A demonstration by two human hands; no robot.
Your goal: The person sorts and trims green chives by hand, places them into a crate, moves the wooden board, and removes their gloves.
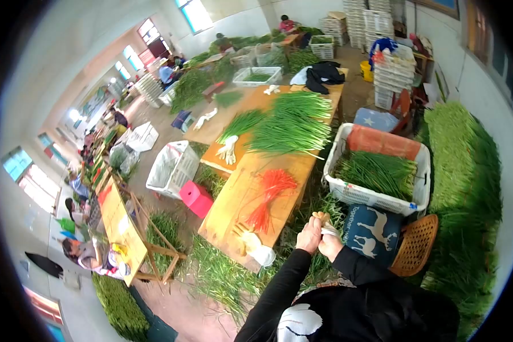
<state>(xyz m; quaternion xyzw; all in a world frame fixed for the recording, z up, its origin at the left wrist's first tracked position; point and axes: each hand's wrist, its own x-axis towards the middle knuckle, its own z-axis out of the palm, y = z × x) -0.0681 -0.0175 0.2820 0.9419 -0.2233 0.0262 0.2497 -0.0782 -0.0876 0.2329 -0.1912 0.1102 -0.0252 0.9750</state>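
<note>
My left hand (309, 235) and my right hand (330, 246) are close together in front of my body, beyond the table's right edge. Between them they grip a tan and white glove (323, 221), its fingers bunched up. Another yellow and white glove (252, 244) lies on the near end of the wooden table (222, 214). Behind it is a bundle of red ties (268, 196), spread at both ends. Long green stalks (290, 125) are heaped farther back, with white gloves (228, 149) to their left.
A white basket of green stalks (376, 171) stands to the right, above a cushioned chair (372, 233). Green stalks are stacked along the right wall (459, 171). A pink stool (196, 198) is left of the table. A person (91, 253) sits far left.
</note>
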